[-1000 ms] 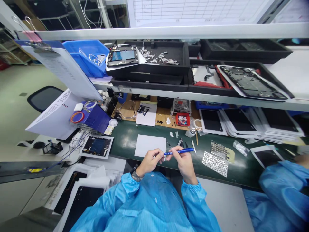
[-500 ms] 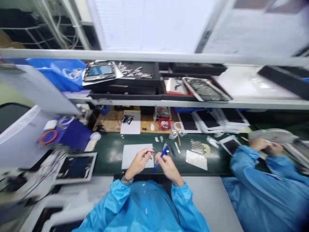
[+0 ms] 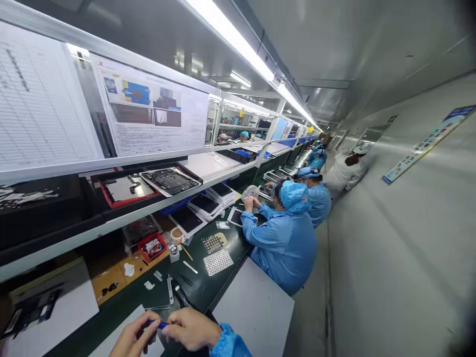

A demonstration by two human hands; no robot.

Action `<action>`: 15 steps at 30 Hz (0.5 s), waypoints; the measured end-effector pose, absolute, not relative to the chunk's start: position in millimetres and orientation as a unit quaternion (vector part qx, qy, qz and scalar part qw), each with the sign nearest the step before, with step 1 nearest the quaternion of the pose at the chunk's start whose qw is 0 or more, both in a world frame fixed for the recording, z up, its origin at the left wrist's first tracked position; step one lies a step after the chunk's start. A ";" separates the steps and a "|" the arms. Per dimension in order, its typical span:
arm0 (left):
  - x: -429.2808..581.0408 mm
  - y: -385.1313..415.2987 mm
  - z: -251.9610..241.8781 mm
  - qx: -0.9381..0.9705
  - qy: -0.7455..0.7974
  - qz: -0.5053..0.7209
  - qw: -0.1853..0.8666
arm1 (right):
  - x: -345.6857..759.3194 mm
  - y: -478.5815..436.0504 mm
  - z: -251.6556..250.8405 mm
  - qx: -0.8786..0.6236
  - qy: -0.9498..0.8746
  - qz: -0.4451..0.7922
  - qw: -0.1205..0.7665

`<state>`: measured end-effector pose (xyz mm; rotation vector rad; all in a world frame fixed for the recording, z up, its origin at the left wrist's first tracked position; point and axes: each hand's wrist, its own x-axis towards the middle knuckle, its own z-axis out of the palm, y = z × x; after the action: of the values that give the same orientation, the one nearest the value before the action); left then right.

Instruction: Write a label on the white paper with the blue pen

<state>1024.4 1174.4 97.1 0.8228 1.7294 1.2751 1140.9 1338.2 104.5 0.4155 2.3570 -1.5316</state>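
Both my hands are low in the view, close together over a white sheet [image 3: 116,333] on the green bench. Between them is a slim blue pen-shaped tool [image 3: 159,325]. My left hand [image 3: 136,334] pinches its left end with thumb and fingertips. The fingers of my right hand [image 3: 193,328] close on the other end. Just beyond the hands lie a slim metal tool [image 3: 170,290] and a black-handled tool [image 3: 182,297]. A sheet of round stickers [image 3: 218,263] is farther right.
A shelf with a red-lined tray [image 3: 126,191] and a tablet shell [image 3: 171,181] spans the bench. Beneath stand a red parts box [image 3: 152,246], a small bottle [image 3: 174,254] and stacked tablet panels [image 3: 188,218]. A co-worker in blue [image 3: 286,238] sits at the right.
The view has swung right and up, showing the room and other people. My left hand, earlier apart from the blue pen-shaped tool, now holds its other end.
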 end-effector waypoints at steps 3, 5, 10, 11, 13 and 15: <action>1019.1 1173.4 111.3 0.347 0.692 0.534 0.340 | 1152.3 1346.8 136.2 0.126 0.843 -0.504 0.141; 1004.0 1163.3 123.0 0.321 0.719 0.564 0.251 | 1159.3 1358.3 152.8 0.115 0.829 -0.529 0.143; 976.8 1134.0 146.8 0.258 0.683 0.633 0.259 | 1163.1 1384.3 170.2 0.092 0.762 -0.624 0.149; 978.8 1132.8 150.4 0.257 0.674 0.641 0.261 | 1162.3 1384.7 173.3 0.085 0.746 -0.642 0.157; 987.7 1135.9 155.1 0.262 0.661 0.654 0.261 | 1159.7 1381.9 178.1 0.068 0.725 -0.663 0.172; 998.0 1142.7 156.4 0.269 0.648 0.662 0.264 | 1155.6 1378.2 179.1 0.056 0.715 -0.673 0.180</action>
<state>998.0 1142.7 156.4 0.7273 1.7519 1.7897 1155.6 1378.2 179.1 0.1580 2.0201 -1.9021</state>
